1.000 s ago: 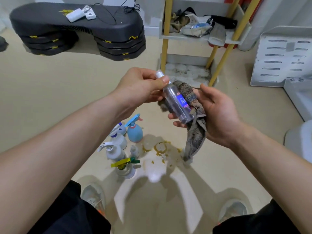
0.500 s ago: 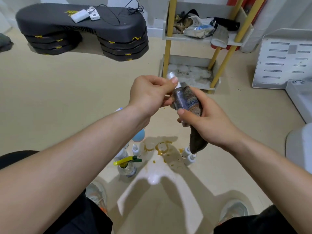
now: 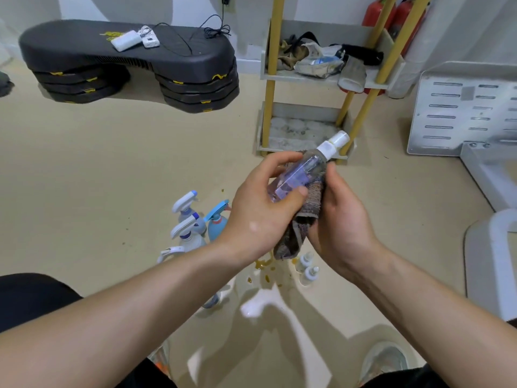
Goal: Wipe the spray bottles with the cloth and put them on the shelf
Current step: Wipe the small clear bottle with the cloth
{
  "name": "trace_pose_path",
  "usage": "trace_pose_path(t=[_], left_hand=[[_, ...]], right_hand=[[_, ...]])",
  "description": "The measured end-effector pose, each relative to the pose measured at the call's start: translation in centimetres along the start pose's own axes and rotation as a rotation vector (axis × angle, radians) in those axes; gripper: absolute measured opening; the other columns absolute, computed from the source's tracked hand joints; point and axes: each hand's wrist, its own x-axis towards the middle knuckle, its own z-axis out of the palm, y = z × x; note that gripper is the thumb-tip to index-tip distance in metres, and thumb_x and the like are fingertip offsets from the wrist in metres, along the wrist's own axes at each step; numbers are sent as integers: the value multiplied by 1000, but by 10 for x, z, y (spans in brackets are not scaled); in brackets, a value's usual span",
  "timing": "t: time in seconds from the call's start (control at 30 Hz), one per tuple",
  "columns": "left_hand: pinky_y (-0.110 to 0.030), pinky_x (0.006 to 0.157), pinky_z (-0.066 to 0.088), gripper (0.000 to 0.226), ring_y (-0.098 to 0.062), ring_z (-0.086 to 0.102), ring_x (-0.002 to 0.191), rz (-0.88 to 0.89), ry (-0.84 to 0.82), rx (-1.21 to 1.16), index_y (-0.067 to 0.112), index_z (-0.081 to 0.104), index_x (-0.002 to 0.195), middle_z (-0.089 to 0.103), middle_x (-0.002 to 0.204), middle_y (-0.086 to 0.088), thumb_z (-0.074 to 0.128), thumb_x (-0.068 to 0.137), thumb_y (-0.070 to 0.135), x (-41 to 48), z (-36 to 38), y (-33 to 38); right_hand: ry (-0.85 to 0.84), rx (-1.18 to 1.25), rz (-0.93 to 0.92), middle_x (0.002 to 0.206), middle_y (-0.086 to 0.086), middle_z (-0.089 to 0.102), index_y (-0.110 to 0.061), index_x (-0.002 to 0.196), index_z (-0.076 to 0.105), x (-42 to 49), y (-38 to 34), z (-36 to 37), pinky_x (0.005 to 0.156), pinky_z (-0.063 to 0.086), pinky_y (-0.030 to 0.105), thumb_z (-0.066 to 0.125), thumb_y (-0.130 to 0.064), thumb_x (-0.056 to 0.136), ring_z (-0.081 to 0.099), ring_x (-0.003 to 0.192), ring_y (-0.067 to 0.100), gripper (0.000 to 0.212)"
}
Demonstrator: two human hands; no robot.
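Two hands held a clear plastic spray bottle (image 3: 305,170) tilted above the beige floor (image 3: 112,177), the grip of the left hand (image 3: 260,217) curled round its lower body, that of the right hand (image 3: 345,228) clutching a grey-brown cloth (image 3: 303,219) against its underside.

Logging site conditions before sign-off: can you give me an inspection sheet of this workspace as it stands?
Surface: beige floor, with an orange-brown spill beside the small bottles.
Job's things: clear spray bottle held tilted, nozzle toward the shelf; cloth against it; trigger bottles and the small bottles stand on the floor.
Clutter: rags and a grey glove on the shelf's upper tier.
Grips: left grip holds the bottle; right grip holds the cloth.
Cables: black cable across the step platform, by a white power bank.
Surroundings: red extinguishers, white slatted panel.
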Motion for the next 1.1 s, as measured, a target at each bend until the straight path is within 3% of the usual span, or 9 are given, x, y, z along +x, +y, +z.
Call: trace_pose_path(t=[0.13,0.23,0.33,0.43,0.67,0.77,0.87,0.97,1.1], left_hand=[[-32,85,58,39,-13,71,89,-15,48,-53,32,67,120,72,102,4,67,91,7,1,-1,-2],[-23,80,56,39,-7,68,85,-69,41,-113,25,69,122,74,104,-4,69,90,2,4,-5,-2],[-23,79,58,38,-11,70,93,-107,-32,-171,23,70,121,75,108,0,70,90,1,6,-7,-2],[-26,74,57,39,-15,67,81,-197,-156,-263,22,69,123,74,102,-4,68,91,1,11,-11,2],[-21,62,54,41,-18,57,64,-466,-464,-533,10,67,129,56,98,-17,61,89,11,14,-23,14],[-19,55,53,46,-16,58,60,-472,-396,-584,-1,65,122,60,86,-11,63,81,19,12,-20,16],[-21,51,53,36,-18,58,57,-560,-322,-647,3,67,106,65,78,-9,61,87,33,12,-19,18],[-21,47,52,49,-18,59,51,-676,-365,-513,1,64,99,69,73,-14,41,103,45,11,-23,17],[-20,54,55,42,-14,61,54,-587,-238,-498,-6,65,95,69,75,-16,55,100,35,7,-16,11]], right_hand=[[-5,82,-5,127,28,63,5,138,49,2,-13,-1,101,54,46,24,-22,104,63,116,38,50],[-1,70,-52,110,21,70,-3,127,57,4,-29,-4,88,59,42,23,-6,97,69,99,32,45],[3,14,-56,101,18,72,-4,127,59,6,-41,-11,79,61,38,28,13,88,71,91,30,52],[-46,-67,-72,103,16,72,-5,128,56,3,-46,-17,81,60,36,37,21,91,72,95,29,49],[-128,-119,-78,124,29,62,5,137,45,1,-57,-21,102,50,56,58,-1,92,62,114,38,48],[-119,-99,-99,102,12,73,-1,122,55,2,-60,-19,91,57,45,56,-9,93,71,96,24,29],[-42,-85,-121,114,17,68,4,136,50,3,-60,-14,99,54,47,57,-15,95,68,103,27,46],[-27,-98,-127,107,13,71,-1,126,57,3,-60,-14,95,56,40,53,-16,96,69,98,23,34],[65,-73,-108,112,16,68,4,136,52,5,-62,-11,94,57,44,52,-21,99,68,99,25,44]])
